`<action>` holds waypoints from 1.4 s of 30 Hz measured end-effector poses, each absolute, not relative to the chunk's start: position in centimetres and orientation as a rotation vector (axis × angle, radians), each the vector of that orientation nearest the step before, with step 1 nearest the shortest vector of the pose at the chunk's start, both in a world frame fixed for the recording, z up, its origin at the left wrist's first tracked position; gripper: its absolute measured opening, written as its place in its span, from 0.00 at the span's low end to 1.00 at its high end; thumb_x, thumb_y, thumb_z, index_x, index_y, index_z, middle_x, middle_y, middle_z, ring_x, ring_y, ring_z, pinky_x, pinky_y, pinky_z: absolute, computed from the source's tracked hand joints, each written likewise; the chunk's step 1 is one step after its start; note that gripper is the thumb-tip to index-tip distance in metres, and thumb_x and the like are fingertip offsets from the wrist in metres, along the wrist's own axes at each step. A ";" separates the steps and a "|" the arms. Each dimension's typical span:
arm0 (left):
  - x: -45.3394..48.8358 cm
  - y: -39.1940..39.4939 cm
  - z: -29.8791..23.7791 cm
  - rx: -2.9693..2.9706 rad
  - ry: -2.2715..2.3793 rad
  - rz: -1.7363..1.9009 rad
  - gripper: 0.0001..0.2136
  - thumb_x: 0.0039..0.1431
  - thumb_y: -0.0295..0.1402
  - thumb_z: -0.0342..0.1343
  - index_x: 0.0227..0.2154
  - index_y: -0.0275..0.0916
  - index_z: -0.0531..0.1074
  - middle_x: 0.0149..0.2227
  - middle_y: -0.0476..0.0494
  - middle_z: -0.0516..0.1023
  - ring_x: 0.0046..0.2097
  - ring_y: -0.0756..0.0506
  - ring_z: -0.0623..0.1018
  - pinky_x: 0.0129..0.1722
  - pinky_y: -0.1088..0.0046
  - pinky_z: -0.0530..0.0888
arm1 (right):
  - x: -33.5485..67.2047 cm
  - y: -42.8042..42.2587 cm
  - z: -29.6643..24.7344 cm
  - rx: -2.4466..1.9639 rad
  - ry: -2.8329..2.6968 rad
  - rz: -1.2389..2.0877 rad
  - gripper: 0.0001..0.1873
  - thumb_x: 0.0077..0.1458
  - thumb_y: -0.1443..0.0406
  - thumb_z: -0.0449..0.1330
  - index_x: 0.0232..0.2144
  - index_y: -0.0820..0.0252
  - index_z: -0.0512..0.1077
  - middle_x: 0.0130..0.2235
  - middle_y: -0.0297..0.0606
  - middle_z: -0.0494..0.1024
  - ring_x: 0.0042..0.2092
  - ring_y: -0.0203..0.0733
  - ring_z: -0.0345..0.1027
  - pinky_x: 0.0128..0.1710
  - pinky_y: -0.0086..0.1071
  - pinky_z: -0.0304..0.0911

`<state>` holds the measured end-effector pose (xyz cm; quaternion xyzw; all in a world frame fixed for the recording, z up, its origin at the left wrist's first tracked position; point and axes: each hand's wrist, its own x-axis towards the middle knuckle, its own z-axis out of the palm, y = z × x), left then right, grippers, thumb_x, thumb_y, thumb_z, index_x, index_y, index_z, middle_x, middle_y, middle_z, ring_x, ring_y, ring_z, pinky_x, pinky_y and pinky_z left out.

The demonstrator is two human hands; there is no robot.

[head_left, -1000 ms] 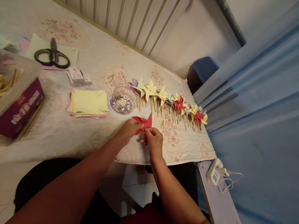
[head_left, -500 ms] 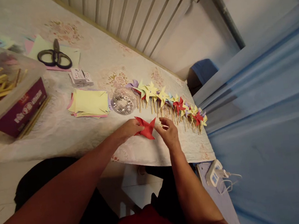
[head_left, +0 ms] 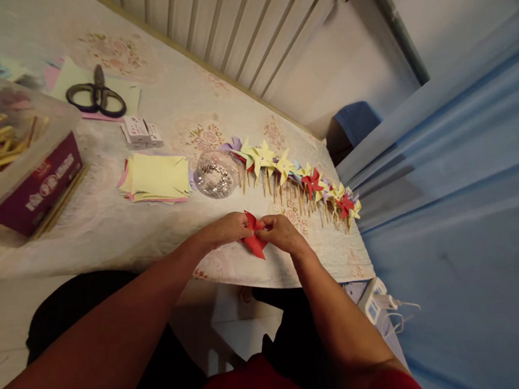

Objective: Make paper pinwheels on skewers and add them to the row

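A red paper pinwheel (head_left: 256,244) is between my two hands, just above the table's front edge. My left hand (head_left: 235,227) grips it from the left side with closed fingers. From the right, my right hand (head_left: 279,231) pinches its middle, and the fingertips cover the centre. No stick shows on this pinwheel. Behind my hands stands a clear round dish (head_left: 215,175) of small shiny metal pins. To the right of the dish lie finished pinwheels (head_left: 283,166) on sticks, in yellow, red, purple and pale blue, in a long row.
A stack of yellow paper squares (head_left: 158,177) lies left of the dish. Farther left are small white boxes (head_left: 140,131), black-handled scissors (head_left: 97,99) on paper, and a plastic bin (head_left: 55,126) of wooden sticks. A power strip (head_left: 375,300) sits beyond the table's right end.
My right hand has moved left and closed on the middle of the red pinwheel; before, its fingers were apart at the right tip. The pinwheel has turned and sits slightly lower.
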<state>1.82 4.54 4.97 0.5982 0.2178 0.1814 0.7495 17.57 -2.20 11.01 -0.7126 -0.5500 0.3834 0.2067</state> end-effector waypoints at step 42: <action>2.8 3.7 5.1 0.702 0.468 0.764 0.12 0.40 0.34 0.67 0.29 0.34 0.78 0.27 0.47 0.79 0.30 0.49 0.75 0.34 0.73 0.70 | 15.1 -2.0 7.2 -1.656 -0.853 0.830 0.15 0.44 0.53 0.64 0.28 0.59 0.72 0.26 0.29 0.73 0.27 0.34 0.63 0.31 0.28 0.61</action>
